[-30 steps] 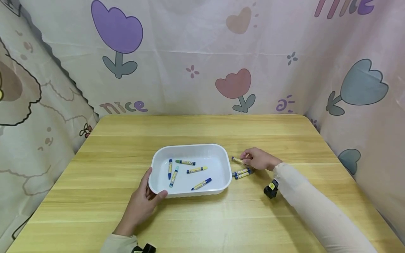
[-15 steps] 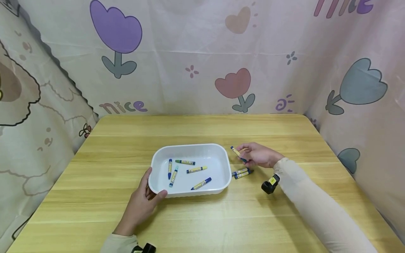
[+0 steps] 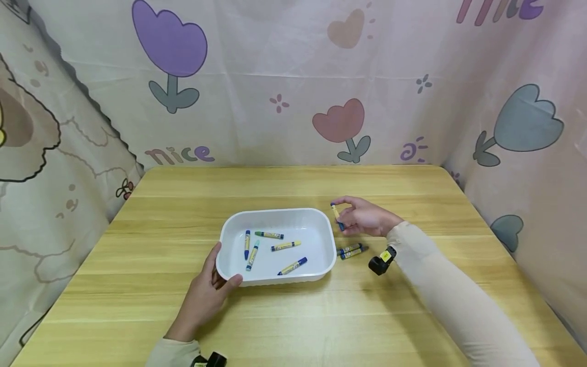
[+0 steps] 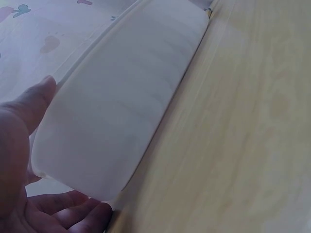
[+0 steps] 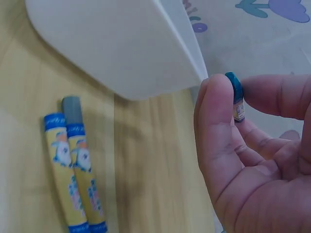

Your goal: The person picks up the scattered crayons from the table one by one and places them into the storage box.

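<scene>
My left hand (image 3: 202, 300) grips the near left corner of a white plastic tray (image 3: 316, 242), thumb at the rim and fingers curled against its side. Inside the tray lie several crayons, among them a yellow one (image 3: 286, 246) and a dark blue one (image 3: 292, 266). Just past the tray's right edge, my right hand (image 3: 371, 218) pinches a crayon (image 3: 337, 216) between thumb and fingertips, raised over the table. The right wrist view shows the teal end of this held crayon (image 5: 235, 87); fingers cover part of it.
Two more crayons (image 5: 85, 170) lie side by side on the wooden table (image 3: 293, 326), close to the tray's right side; one has a grey tip. A patterned cloth curtain (image 3: 257, 66) hangs behind the table and along both sides.
My right hand has lifted the crayon off the table and moved left and away from me, towards the tray's far right corner, turning the crayon more upright. My left hand and the tray stay put.
</scene>
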The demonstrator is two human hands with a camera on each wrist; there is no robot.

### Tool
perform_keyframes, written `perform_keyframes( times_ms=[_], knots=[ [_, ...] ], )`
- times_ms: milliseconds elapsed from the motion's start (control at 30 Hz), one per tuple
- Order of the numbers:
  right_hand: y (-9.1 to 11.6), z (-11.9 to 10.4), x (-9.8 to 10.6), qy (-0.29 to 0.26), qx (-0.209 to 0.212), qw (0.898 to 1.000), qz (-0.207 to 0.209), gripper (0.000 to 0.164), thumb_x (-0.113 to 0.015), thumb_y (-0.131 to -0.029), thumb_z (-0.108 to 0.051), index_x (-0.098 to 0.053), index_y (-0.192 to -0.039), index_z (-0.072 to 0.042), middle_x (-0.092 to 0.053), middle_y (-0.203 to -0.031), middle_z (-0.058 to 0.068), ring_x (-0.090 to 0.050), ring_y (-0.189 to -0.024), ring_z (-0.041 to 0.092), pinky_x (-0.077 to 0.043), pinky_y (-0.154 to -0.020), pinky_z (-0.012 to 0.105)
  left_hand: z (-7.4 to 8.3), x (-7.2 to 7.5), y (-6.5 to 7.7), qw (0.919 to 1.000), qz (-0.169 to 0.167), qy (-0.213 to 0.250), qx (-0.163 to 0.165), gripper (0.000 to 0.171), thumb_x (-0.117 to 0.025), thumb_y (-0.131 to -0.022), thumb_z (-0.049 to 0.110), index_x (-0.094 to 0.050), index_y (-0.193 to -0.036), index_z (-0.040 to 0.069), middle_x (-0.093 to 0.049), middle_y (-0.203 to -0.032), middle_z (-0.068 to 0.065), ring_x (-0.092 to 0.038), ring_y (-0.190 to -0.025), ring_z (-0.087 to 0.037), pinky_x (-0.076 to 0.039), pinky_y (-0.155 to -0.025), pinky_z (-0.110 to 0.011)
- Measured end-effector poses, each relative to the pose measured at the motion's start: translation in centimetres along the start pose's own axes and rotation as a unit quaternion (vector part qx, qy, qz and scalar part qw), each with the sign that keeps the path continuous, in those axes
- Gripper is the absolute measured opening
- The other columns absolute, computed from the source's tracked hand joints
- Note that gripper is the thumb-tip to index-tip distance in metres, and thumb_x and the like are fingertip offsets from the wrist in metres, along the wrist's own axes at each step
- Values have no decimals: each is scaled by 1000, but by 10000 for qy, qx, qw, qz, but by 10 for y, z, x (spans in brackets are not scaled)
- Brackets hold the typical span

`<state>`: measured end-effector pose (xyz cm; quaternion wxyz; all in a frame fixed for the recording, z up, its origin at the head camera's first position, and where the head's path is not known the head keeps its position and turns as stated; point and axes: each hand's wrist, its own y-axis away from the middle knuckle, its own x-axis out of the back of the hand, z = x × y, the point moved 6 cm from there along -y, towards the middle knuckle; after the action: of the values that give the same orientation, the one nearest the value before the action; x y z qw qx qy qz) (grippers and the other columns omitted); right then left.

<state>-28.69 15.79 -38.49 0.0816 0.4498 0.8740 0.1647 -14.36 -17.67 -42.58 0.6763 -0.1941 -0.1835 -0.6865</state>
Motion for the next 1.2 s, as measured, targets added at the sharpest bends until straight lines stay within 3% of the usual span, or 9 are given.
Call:
perform_keyframes(
  times_ms=[200,433,633,933,1200],
  knots=[
    [-5,-7,-10,72,21,10000,-11,60,-53,-95,2,-26,-148,-1,-55,-94,14,-58,-74,18,-58,-76,35,-1,0,3,9999,-12,133,53,93,-69,-91,30,-6,-156,9,-32,-151,-25,-43,-131,-32,-44,-99,-38],
    [-12,-16,-19,220,12,9998,-23,59,-53,-95,2,-29,-148,-5,-56,-106,20,-61,-79,20,-56,-85,43,1,2,1,9998,14,203,-7,93,-70,-91,27,-7,-156,8,-31,-150,-27,-42,-131,-33,-44,-99,-38],
    [-18,-21,-28,295,-27,9996,-34,58,-52,-95,2,-31,-148,-7,-51,-114,27,-58,-80,20,-57,-77,34,-2,0,-1,9998,-13,204,40,93,-70,-91,30,-7,-156,9,-30,-152,-25,-41,-132,-32,-44,-99,-37],
    [-28,-28,-45,413,16,9990,-151,56,-53,-94,4,-35,-146,-7,-52,-104,16,-58,-87,21,-49,-95,55,-1,0,-2,9995,-28,318,83,93,-71,-90,29,-8,-156,10,-32,-151,-24,-43,-131,-31,-44,-99,-36],
    [-40,-31,-60,679,-63,9974,-234,54,-54,-93,4,-38,-144,-6,-54,-98,15,-58,-89,23,-51,-93,52,0,1,-2,9995,3,276,151,92,-71,-90,29,-9,-157,11,-32,-151,-23,-45,-130,-33,-44,-99,-35]
  ],
)
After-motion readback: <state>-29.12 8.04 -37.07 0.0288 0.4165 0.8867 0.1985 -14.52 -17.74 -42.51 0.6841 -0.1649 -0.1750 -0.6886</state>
